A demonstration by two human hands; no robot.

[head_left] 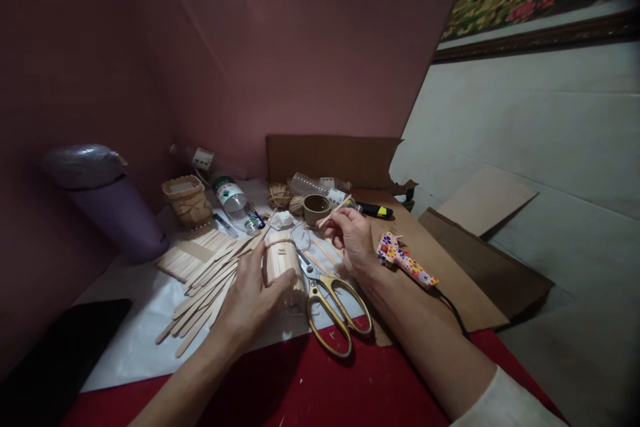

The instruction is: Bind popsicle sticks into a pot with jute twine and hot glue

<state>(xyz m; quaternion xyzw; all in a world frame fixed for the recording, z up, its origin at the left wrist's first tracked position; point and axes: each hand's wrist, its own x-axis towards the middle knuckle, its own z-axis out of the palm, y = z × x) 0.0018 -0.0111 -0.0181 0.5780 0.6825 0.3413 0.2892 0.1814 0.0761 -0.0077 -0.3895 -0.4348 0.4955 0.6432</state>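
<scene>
My left hand [250,297] is wrapped round a small cylinder clad in popsicle sticks [281,260] that lies on the white sheet [133,340]. My right hand [353,237] is closed in a pinch on a single popsicle stick [336,209], held tilted just above and to the right of the cylinder. A fan of loose popsicle sticks [210,283] lies to the left of my left hand. Gold-handled scissors [333,303] lie between my wrists. A flower-patterned glue gun [405,259] rests right of my right hand.
A purple tumbler [107,203] stands at the left, with a small stick-clad basket [187,200] behind the sticks. Plastic bottles [235,200], twine balls [280,195], a small brown cup [316,207] and a yellow-black cutter [376,211] sit at the back. Cardboard sheets [483,267] lie right. A dark phone [60,353] lies front left.
</scene>
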